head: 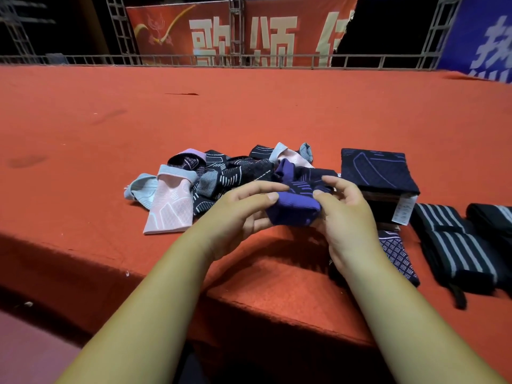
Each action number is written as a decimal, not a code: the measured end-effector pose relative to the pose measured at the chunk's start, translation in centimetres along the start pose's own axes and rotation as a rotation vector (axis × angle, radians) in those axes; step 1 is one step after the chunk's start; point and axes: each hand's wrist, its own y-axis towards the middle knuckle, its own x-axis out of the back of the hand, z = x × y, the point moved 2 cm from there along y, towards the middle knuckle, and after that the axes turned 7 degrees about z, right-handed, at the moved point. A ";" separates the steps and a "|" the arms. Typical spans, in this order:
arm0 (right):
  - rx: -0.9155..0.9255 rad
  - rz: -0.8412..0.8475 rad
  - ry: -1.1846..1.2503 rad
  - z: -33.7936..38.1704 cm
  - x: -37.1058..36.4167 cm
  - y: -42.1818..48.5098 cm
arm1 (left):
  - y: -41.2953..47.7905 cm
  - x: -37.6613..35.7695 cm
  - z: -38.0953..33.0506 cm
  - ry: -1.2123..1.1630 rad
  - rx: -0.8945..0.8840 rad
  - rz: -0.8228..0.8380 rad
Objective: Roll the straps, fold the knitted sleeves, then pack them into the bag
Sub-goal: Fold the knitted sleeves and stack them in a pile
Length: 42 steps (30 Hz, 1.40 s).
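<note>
A purple and black knitted sleeve [295,209] is held just above the red carpeted surface [249,112]. My left hand [243,210] grips its left end and my right hand [343,214] pinches its right end. Behind them lies a loose pile of knitted sleeves [221,173], pink, grey and black. To the right stands a stack of folded dark sleeves [378,171] with a white label. Black straps with grey stripes [454,245] lie rolled at the far right. No bag is in view.
The carpeted surface's front edge [277,309] drops off just below my forearms. One dark patterned sleeve [399,256] lies near that edge under my right wrist. A metal railing [249,60] and red and blue banners close the back.
</note>
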 end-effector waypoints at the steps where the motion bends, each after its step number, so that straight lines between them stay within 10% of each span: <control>1: -0.034 0.005 0.039 0.1 0.0 0.0 | 0.0 0.0 0.0 -0.012 -0.013 -0.001; 18: -0.035 0.369 -0.099 1.9 -0.4 -1.0 | 0.5 0.1 0.3 -0.078 -0.018 -0.172; 27: -0.019 0.319 -0.123 2.4 0.4 -0.9 | -0.2 -0.2 -0.9 -0.178 0.075 0.055; 42: 0.384 0.045 -0.652 3.8 0.4 -2.5 | 0.2 -3.0 -1.8 0.671 -0.161 -0.588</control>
